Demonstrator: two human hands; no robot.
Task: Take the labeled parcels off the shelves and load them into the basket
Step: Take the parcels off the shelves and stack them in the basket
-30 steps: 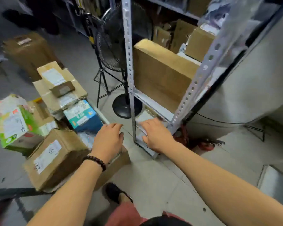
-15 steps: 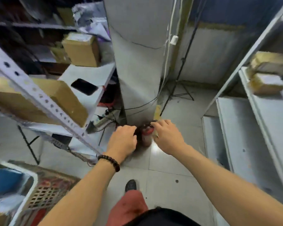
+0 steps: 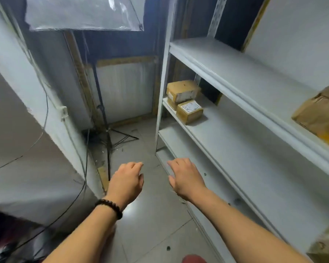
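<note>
The left hand [image 3: 124,184] and right hand [image 3: 186,179] are held out over the floor, fingers loosely curled, holding nothing. Labeled parcels [image 3: 188,111] sit stacked at the far end of the middle shelf [image 3: 254,149] — well apart from both hands. Another box [image 3: 319,118] lies on the shelf above.

Nothing here can be read. The front cardboard box [image 3: 190,114] on the middle shelf [image 3: 235,143] bears a white label [image 3: 191,106] on top, and the box behind it [image 3: 181,87] has one on its side; both prints are blurred.
</note>
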